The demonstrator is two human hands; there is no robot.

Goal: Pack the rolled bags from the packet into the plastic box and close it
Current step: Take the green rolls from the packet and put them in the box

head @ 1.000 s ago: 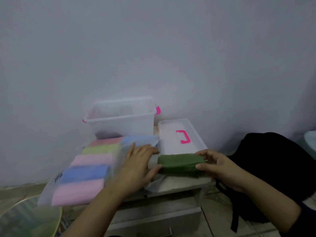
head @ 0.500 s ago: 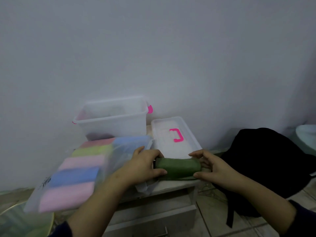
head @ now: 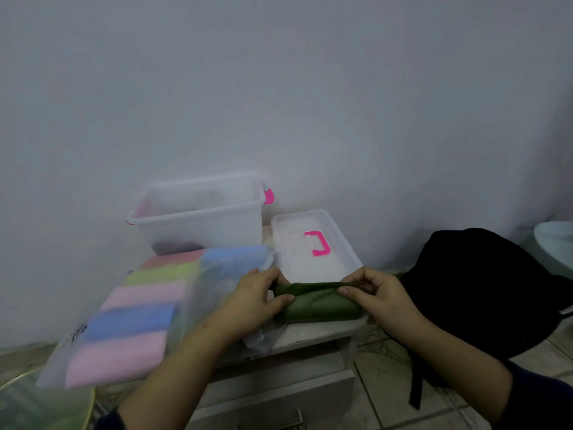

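Left hand (head: 257, 301) curled round left end of green rolled bag (head: 319, 302), thumb under. Right hand (head: 376, 293) pinches right end. Bag low over desk (head: 310, 332) front edge, between packet (head: 148, 308) and lid (head: 313, 246). Plastic box (head: 198, 215) behind, open.

Dim, flat light; soft blur; wide-angle edge distortion

The plastic box (head: 198, 212) stood far on the small table (head: 313, 332), its lid (head: 313, 246) lying just right of it. The packet (head: 148, 308) lay near-left, overhanging the edge. The rolled bag (head: 319, 302) sat near the lid, between both hands, with a backpack (head: 483, 290) on the floor to the right.
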